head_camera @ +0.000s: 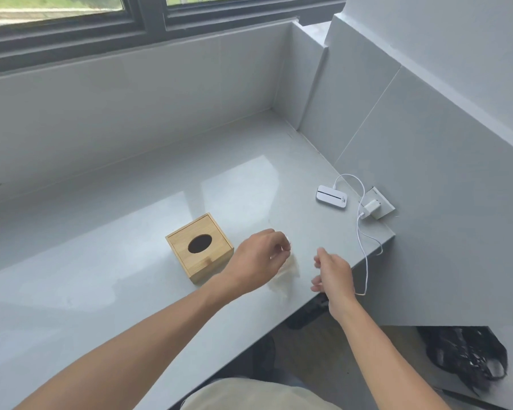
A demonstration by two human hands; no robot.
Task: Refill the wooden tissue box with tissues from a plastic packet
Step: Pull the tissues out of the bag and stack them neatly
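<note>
Both forearms reach over the counter [107,261]: left hand [256,258] pinches a blurry clear packet [285,270] beside the lidded wooden tissue box [199,251], right hand [333,275] loose and empty, so opening the packet looks next.
</note>
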